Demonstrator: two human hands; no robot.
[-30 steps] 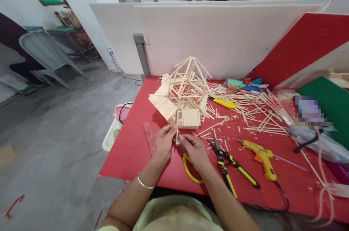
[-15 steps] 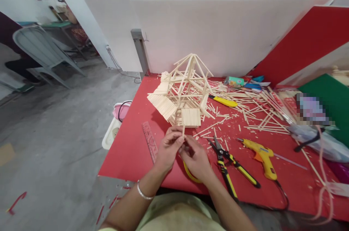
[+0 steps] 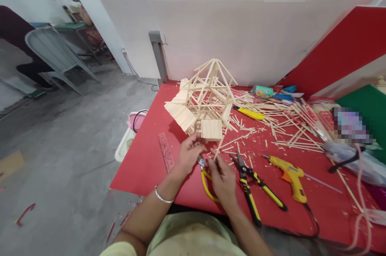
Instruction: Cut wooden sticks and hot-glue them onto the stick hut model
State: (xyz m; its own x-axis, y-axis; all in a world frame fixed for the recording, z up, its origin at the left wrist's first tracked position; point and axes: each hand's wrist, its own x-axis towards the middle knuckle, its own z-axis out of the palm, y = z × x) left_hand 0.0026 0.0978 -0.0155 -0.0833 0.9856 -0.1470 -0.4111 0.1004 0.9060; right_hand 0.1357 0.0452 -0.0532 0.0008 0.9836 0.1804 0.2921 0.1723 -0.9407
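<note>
My right hand (image 3: 222, 175) pinches a thin wooden stick (image 3: 218, 148) that slants up toward the stick house model (image 3: 205, 103). My left hand (image 3: 189, 154) is curled just left of it, fingertips by the metal jaws of a small yellow-handled cutter (image 3: 205, 181) lying on the red table (image 3: 141, 167). Whether the left fingers grip anything is hidden. Both hands sit right in front of the model's flat front panel (image 3: 211, 129).
Black-and-yellow pliers (image 3: 249, 185) and a yellow glue gun (image 3: 290, 173) lie right of my hands. A red ruler (image 3: 165, 152) lies to the left. Loose sticks (image 3: 271, 127) and a yellow utility knife (image 3: 249, 113) lie beyond. White partition (image 3: 241, 38) stands behind; the table edge drops to the floor on the left.
The stick was held upright between both hands; now my right hand alone holds it, tilted to the right. My left hand has dropped beside the cutter's jaws.
</note>
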